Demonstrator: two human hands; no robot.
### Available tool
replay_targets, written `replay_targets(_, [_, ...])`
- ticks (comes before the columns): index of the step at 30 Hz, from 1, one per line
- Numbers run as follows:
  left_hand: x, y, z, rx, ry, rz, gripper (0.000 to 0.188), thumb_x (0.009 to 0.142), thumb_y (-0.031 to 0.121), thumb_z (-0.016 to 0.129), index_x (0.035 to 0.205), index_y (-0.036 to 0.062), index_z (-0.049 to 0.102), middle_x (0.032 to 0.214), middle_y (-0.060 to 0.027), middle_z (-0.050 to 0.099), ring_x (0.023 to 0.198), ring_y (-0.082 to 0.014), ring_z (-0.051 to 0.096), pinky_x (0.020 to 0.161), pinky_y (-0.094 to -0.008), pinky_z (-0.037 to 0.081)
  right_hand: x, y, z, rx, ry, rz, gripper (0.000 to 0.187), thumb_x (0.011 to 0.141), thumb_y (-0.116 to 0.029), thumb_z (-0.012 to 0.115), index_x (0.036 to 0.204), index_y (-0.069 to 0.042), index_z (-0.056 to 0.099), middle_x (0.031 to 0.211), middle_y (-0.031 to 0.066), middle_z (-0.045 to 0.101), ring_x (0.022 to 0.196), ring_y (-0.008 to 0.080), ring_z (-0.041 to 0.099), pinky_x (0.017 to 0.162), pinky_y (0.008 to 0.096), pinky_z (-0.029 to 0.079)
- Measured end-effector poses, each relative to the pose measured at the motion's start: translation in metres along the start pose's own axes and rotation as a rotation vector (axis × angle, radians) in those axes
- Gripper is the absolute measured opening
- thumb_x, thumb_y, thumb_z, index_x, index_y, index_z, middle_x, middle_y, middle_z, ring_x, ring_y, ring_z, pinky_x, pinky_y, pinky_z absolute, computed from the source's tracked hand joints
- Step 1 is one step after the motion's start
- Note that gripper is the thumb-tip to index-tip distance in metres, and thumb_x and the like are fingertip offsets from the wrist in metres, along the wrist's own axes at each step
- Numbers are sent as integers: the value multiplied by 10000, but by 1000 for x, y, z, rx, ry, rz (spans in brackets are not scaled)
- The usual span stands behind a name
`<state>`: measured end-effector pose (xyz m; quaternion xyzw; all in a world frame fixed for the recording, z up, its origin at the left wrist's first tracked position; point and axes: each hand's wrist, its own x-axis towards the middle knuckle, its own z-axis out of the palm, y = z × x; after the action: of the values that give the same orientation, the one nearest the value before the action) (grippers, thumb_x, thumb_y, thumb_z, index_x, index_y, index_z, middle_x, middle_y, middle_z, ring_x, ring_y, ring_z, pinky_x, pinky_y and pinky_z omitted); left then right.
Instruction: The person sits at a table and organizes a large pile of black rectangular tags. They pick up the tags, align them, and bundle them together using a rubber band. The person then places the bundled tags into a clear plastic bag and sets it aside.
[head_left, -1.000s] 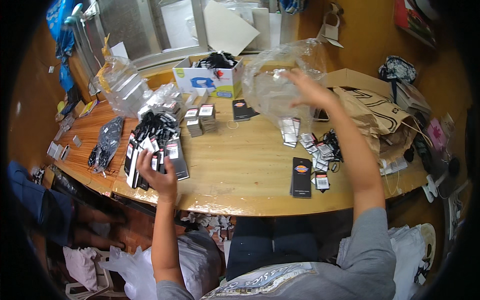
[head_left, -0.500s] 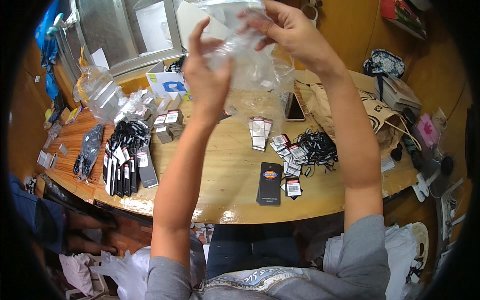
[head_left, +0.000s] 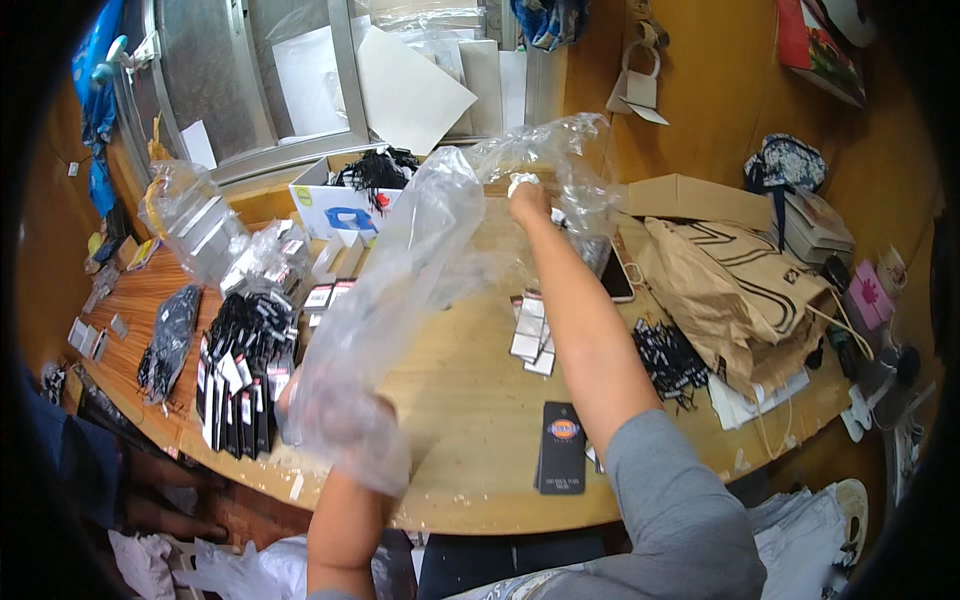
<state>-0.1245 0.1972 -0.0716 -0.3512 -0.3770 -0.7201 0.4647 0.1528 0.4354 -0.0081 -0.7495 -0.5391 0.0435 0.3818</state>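
A large clear plastic bag stretches across the table, one part reaching toward the back and its lower end draped over my left hand. That hand is smeared by motion at the left front, close to the hang tags, and the plastic veils its fingers. At the back middle my right hand is closed on a crumpled, whitish bunch of plastic. Below my right forearm lie a small stack of black hang tags and some white barcode tags. A fan of black tags with strings stands on the left.
Bagged white tags and a printed box of black strings stand at the back left. To the right are a phone, more black strings and a brown paper bag. The table's front edge curves close to me.
Both hands were raised together with the bunched plastic. Now they are apart: my left hand has dropped toward the front left, my right has lowered at the back, and the bag is spread out.
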Motion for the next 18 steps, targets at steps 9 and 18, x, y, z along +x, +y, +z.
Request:
replay_targets(9, [59,20,-43,321,-254,59,183,754,61,463,904,-42,490,789,-113,543,684,-212,513,660,-323,402,18,67,5,-220,-225,96,805,589,-273,690,1218,-79,226,1229,181,291,1136,313,290,901,402,298])
replay_targets(18, [97,15,-32,1154,-308,261,226,750,9,447,954,-60,515,739,-123,560,638,-248,530,555,-297,402,85,98,19,351,-55,55,392,555,-196,702,878,-29,555,894,182,559,821,277,552,700,333,440])
